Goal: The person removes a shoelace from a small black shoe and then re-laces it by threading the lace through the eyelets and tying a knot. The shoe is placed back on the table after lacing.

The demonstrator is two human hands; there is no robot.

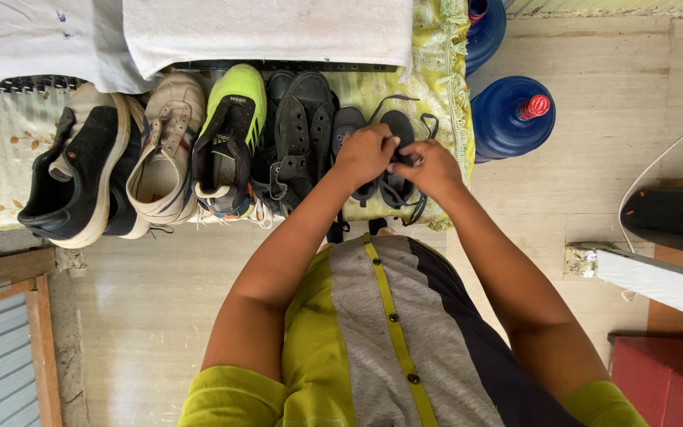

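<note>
Black laces (423, 125) loop out from a small dark shoe (398, 126) at the right end of a row of footwear, and both hands meet over it. The left hand (365, 153) is curled closed on the shoe's middle; the right hand (430, 168) pinches in beside it, fingertips touching the left, though whether it grips a lace or the tongue is hard to tell. A matching dark shoe (348, 122) lies just left, partly under the left hand. Further left stand black sandals (302, 130), a green trainer (231, 138), a beige shoe (166, 150) and a black-and-white shoe (81, 178). All rest on a yellow patterned cloth (440, 71). A blue water jug (509, 117) stands on the floor just right of the cloth.
</note>
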